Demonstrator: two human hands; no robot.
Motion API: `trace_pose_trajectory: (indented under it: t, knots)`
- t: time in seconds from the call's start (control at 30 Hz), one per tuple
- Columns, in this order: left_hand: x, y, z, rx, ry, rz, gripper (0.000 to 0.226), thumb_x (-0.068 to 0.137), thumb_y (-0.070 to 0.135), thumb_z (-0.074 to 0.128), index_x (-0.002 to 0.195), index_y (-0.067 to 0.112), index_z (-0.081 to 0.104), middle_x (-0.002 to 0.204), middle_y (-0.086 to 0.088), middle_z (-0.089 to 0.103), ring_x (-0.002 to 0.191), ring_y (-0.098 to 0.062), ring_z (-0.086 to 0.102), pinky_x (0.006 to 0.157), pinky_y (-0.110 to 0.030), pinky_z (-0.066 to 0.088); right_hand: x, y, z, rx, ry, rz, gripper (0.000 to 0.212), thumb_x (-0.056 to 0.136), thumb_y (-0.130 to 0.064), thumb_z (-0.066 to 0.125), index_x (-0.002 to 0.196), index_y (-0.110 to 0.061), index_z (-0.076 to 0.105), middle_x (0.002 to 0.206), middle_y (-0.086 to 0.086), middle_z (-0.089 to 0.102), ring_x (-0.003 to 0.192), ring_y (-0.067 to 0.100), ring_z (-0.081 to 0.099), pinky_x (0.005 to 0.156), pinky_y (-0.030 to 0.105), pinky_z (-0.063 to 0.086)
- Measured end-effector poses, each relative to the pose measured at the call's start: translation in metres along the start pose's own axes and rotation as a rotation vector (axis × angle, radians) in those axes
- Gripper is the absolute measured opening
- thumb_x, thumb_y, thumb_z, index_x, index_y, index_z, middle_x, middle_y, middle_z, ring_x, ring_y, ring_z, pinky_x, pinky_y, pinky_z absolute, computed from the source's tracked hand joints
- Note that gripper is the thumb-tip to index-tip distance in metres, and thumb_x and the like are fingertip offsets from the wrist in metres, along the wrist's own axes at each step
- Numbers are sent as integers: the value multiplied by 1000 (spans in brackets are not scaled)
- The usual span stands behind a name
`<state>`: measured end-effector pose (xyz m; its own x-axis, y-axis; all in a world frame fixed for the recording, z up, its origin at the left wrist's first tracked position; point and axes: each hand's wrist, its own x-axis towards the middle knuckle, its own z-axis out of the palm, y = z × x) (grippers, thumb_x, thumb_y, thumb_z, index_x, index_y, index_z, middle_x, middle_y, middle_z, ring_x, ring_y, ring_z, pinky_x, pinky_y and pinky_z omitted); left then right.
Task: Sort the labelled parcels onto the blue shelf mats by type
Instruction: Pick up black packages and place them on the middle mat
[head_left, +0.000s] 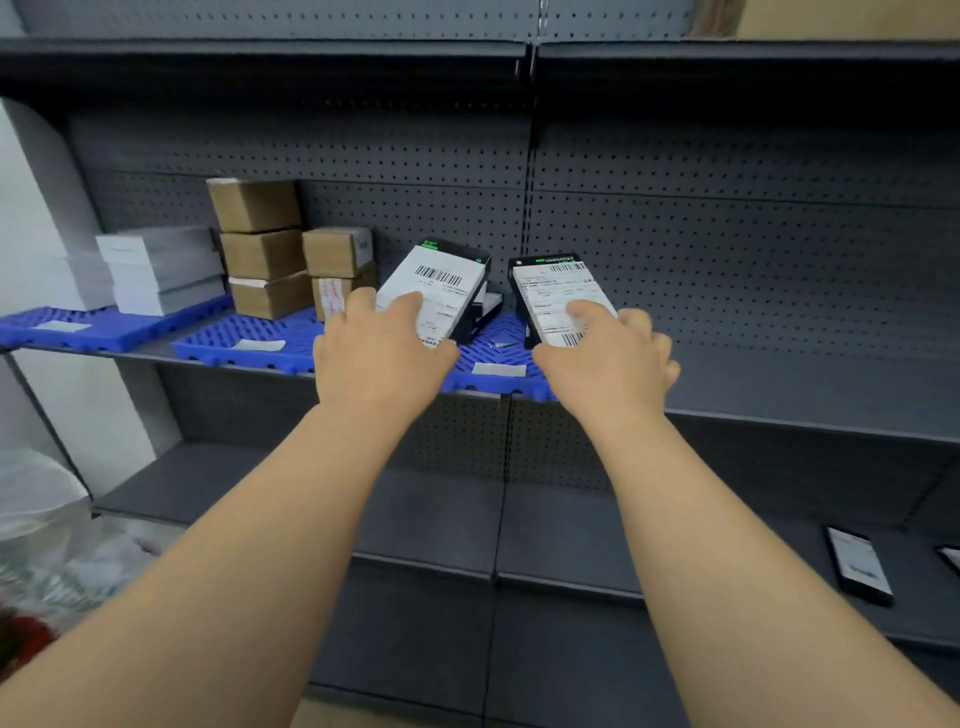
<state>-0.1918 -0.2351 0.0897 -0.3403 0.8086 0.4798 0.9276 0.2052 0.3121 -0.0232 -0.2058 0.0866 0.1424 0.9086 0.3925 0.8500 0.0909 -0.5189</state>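
Both hands reach to the middle shelf, each with a flat black parcel bearing a white barcode label. My left hand (382, 348) grips the left black parcel (441, 280), which tilts over another black parcel (485, 309) lying on the right blue mat (493, 353). My right hand (610, 356) grips the right black parcel (558, 293), thumb on its label, above the same mat's right end. Brown cardboard boxes (262, 249) are stacked on the middle blue mat (228, 338). White boxes (161, 267) sit on the left blue mat (93, 325).
The grey pegboard shelving has an upper shelf (260, 52) just above the hands. A black labelled parcel (857, 569) lies on the lower shelf at right, with another at the frame edge (950, 558). Clear plastic bags (47, 535) sit low left.
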Motion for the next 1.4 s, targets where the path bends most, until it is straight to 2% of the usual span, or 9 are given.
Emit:
trace_pose_trajectory:
  t: [0.2, 0.43, 0.63, 0.83, 1.0, 1.17, 1.3, 1.4]
  knots:
    - [58, -3, 30, -22, -39, 56, 58, 84, 53, 53, 135, 29, 46, 133, -13, 41, 114, -38, 43, 91, -43, 38, 37, -14, 28, -16, 23, 54, 56, 83, -43, 57, 137, -36, 43, 135, 6, 38, 120, 31, 34, 100, 42, 26]
    - [137, 16, 83, -34, -94, 97, 61, 86, 55, 49, 141, 29, 39, 139, -14, 35, 117, -39, 40, 96, -44, 36, 119, -8, 61, -62, 39, 74, 58, 83, -47, 55, 139, -37, 41, 137, 7, 38, 123, 32, 34, 102, 42, 25]
    - [221, 31, 131, 0, -104, 78, 62, 87, 58, 47, 141, 29, 38, 138, -14, 37, 117, -36, 39, 95, -43, 37, 214, -1, 95, -87, 5, 79, 59, 83, -49, 54, 139, -36, 41, 139, 8, 38, 124, 32, 33, 101, 43, 26]
    - [276, 41, 177, 5, -216, 12, 61, 87, 59, 47, 140, 30, 39, 132, -13, 41, 119, -34, 38, 92, -40, 38, 281, 6, 134, -109, -90, 100, 62, 84, -49, 54, 142, -36, 37, 139, 9, 37, 125, 33, 32, 102, 43, 26]
    - [296, 38, 210, 20, -265, -25, 62, 87, 57, 47, 142, 30, 39, 133, -12, 40, 120, -34, 37, 93, -41, 36, 304, 16, 166, -120, -179, 160, 64, 84, -55, 55, 142, -36, 38, 138, 10, 38, 126, 34, 32, 103, 42, 26]
    - [310, 36, 232, 56, -312, -21, 60, 87, 58, 47, 139, 29, 41, 133, -12, 41, 120, -33, 38, 90, -40, 36, 313, 21, 186, -119, -238, 214, 61, 84, -49, 57, 141, -37, 40, 140, 8, 37, 128, 33, 31, 103, 41, 26]
    - [314, 29, 240, 62, -376, -33, 61, 87, 58, 47, 140, 28, 40, 135, -12, 40, 122, -32, 37, 91, -40, 36, 314, 21, 192, -140, -233, 236, 60, 84, -50, 57, 140, -36, 41, 140, 7, 39, 128, 31, 31, 101, 39, 26]
    - [318, 26, 238, 51, -383, -18, 62, 87, 61, 44, 138, 27, 43, 135, -11, 41, 123, -32, 37, 93, -41, 36, 313, 17, 194, -159, -195, 230, 59, 85, -59, 53, 138, -34, 45, 138, 8, 41, 127, 31, 33, 101, 40, 26]
